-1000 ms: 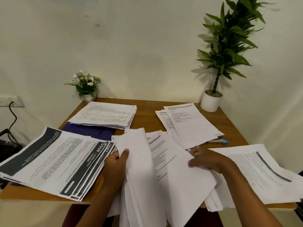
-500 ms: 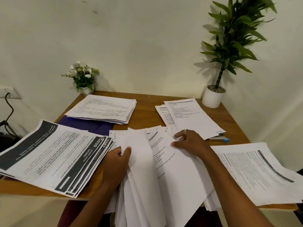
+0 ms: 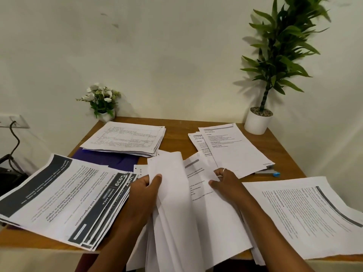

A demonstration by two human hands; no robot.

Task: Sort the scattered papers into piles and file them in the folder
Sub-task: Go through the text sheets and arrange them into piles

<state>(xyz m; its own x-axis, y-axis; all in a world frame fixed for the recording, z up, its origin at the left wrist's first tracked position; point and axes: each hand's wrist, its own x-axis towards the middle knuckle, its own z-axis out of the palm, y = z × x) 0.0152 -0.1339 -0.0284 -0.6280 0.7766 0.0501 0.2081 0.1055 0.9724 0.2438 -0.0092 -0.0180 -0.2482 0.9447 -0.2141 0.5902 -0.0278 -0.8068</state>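
Your left hand [image 3: 145, 195] grips the fanned unsorted sheets [image 3: 176, 222] at 6 o'clock. Your right hand [image 3: 227, 185] seems to pinch 1 grey-headed sheet [image 3: 193, 166]. Read its header before choosing a pile. The purple folder [image 3: 110, 160] lies at 11 o'clock.

This looks like a small office or study corner. A wooden surface [image 3: 176, 138] stands against a plain white wall [image 3: 157, 55]. Stacks of printed papers [image 3: 125, 138] cover most of it, from 8 o'clock round to 4 o'clock, and a purple folder [image 3: 110, 160] lies partly under the stack at 11 o'clock. A pen [image 3: 269, 172] lies at 2 o'clock. A tall potted plant [image 3: 275, 55] stands at 1 o'clock, a small pot of white flowers [image 3: 101, 99] at 11 o'clock. At 9 o'clock a wall socket [image 3: 13, 120] carries a dark cable [image 3: 15, 142].
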